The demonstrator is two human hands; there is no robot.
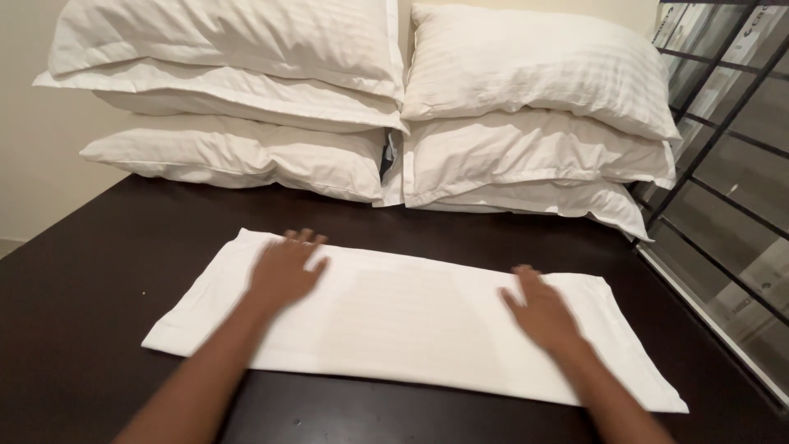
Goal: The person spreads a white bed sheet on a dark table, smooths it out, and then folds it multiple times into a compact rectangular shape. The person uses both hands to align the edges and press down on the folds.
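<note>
A flat white pillowcase lies folded lengthwise on a dark brown table. My left hand rests palm down on its left part, fingers spread toward the far edge. Over on the right part, my right hand also lies palm down with fingers apart. Both hands are slightly blurred. Neither hand grips anything.
Two stacks of white pillows stand at the back of the table, the left stack and the right stack, each three high. A black metal window grille runs along the right side. A cream wall is at the left.
</note>
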